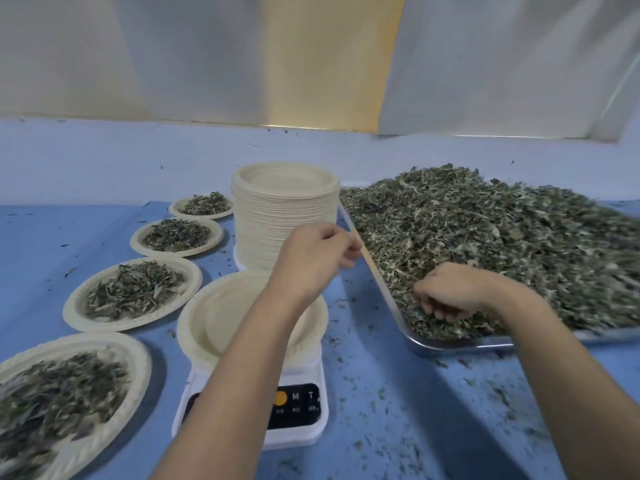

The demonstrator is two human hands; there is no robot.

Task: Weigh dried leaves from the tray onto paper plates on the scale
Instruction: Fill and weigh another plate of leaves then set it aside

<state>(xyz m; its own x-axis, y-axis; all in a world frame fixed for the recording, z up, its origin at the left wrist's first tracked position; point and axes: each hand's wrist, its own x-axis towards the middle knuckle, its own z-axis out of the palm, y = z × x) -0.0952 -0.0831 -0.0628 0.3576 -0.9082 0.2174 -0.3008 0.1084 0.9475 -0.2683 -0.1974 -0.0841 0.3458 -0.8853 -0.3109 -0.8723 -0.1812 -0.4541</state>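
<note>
An empty paper plate [211, 317] sits on the white digital scale [298, 410] in front of me. To its right a metal tray [450, 346] holds a big heap of dried leaves [502, 233]. My right hand [450, 294] is dug into the near left corner of the heap, its fingers curled round a handful of leaves. My left hand [311, 254] hovers over the plate's far side with curled fingers, and its thumb and forefinger pinch the tray's left rim. My left forearm hides part of the plate and the scale's display.
A tall stack of empty paper plates [284, 209] stands behind the scale. Several plates filled with leaves [131, 292] run in a row along the left. Leaf crumbs litter the blue table cover [398, 427]. A pale wall closes off the back.
</note>
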